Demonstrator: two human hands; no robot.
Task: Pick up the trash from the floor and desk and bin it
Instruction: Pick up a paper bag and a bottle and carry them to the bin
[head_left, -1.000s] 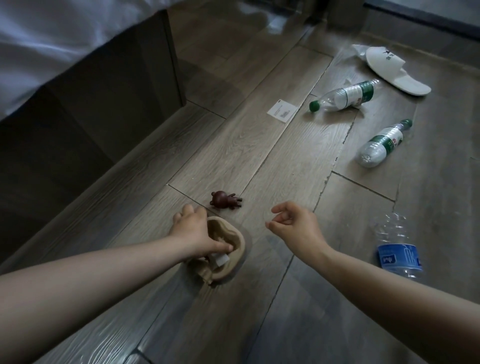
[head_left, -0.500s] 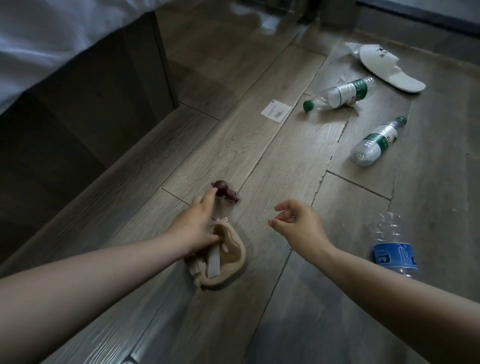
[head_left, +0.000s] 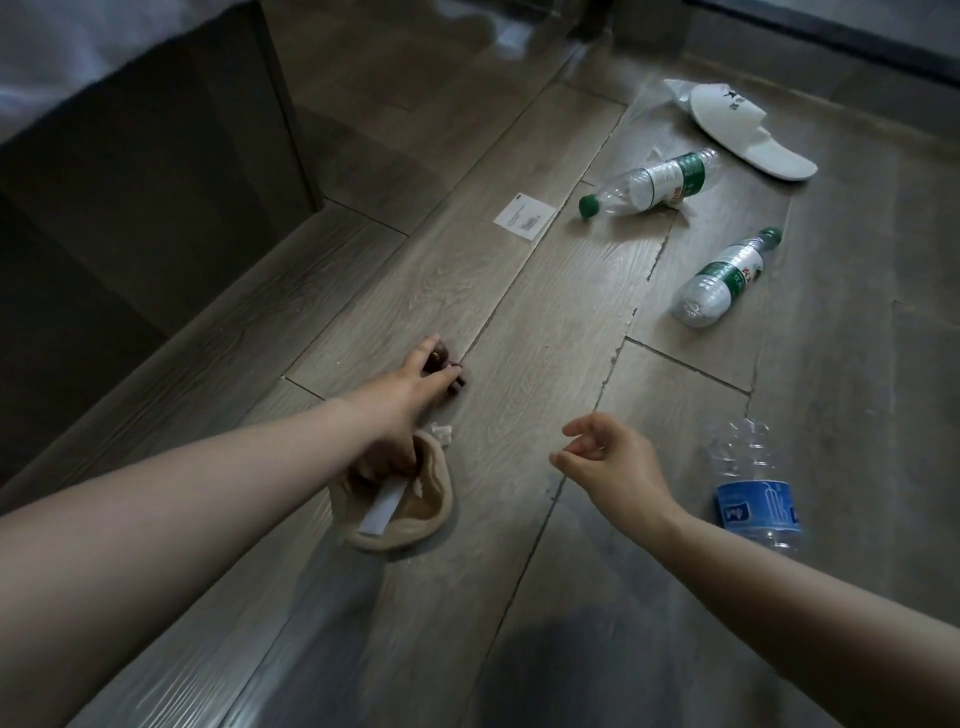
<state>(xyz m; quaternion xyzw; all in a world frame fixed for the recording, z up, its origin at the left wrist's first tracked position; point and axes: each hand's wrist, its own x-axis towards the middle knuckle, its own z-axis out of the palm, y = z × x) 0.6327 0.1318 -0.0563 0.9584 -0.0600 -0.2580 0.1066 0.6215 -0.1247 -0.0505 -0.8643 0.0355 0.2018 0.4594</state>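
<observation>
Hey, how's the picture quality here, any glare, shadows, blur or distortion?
Head view: the wide-angle lens bends the grey wood-look floor planks; pale glare on the far floor; a dark shadow at bottom centre; the left hand pinching the small dark brown toy figure looks slightly blurred.

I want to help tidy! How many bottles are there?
3: a green-label bottle beside the slipper, a second green-label bottle nearer, a blue-label bottle nearest, on the right.

You've got a grey wood-plank floor (head_left: 519, 291) here, a dark bed base (head_left: 156, 182) on your left with white bedding (head_left: 62, 41) hanging over it, and a white slipper (head_left: 737, 124) lying far right.
</observation>
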